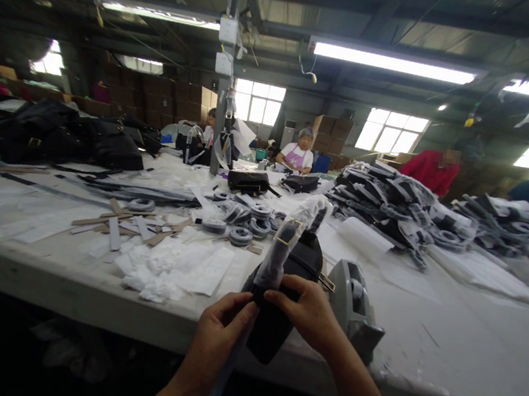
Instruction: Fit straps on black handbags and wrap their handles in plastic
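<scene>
A black bag (302, 261) rests at the table's front edge, its lower end sticking out over the edge. Its strap (281, 245) has a gold buckle and is wrapped in clear plastic film. My left hand (222, 332) pinches the strap low down, where a wrapped length hangs below the fingers. Close beside it, my right hand (303, 307) grips the strap between thumb and forefinger at the lower end of the film. A grey tape dispenser (355, 307) stands just right of the bag.
Coiled wrapped straps (240, 236), cardboard strips (116, 230) and white sheets (177, 271) lie on the table (470, 342). Black bags (39, 129) are heaped at left, wrapped bags (385, 204) at right. A post (219, 120) rises mid-table. A co-worker (297, 153) sits opposite; others are farther right.
</scene>
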The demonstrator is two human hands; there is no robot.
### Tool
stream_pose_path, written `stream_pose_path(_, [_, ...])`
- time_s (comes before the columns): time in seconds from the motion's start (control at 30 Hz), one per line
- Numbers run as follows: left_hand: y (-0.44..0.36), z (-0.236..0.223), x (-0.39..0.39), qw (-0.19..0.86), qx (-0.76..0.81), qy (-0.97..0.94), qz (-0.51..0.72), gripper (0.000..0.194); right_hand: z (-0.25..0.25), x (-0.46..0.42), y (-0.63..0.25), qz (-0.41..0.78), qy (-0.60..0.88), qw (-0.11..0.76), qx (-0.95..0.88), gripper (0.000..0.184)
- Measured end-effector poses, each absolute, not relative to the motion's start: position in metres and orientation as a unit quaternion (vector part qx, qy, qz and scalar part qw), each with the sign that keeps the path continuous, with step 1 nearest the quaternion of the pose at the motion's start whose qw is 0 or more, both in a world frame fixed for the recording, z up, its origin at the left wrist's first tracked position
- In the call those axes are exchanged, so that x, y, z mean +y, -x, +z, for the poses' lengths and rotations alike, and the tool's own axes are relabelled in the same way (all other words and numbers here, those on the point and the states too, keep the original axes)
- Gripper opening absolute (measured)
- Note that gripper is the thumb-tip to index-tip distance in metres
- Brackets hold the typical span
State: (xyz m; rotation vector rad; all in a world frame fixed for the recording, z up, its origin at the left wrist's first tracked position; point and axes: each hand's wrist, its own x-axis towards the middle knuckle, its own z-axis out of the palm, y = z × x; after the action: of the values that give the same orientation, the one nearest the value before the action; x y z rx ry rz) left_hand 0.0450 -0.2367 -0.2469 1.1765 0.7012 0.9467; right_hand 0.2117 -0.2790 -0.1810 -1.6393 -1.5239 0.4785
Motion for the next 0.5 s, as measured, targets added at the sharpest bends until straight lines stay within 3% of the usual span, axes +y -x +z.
stream_pose_path(0.5, [-0.0545, -0.2417, -0.2268, 0.616, 0.313, -0.57, 0.445, 0.027, -0.1815, -0.2797, -0.2201, 0.275, 0.62, 0.423, -0.601, 0.024])
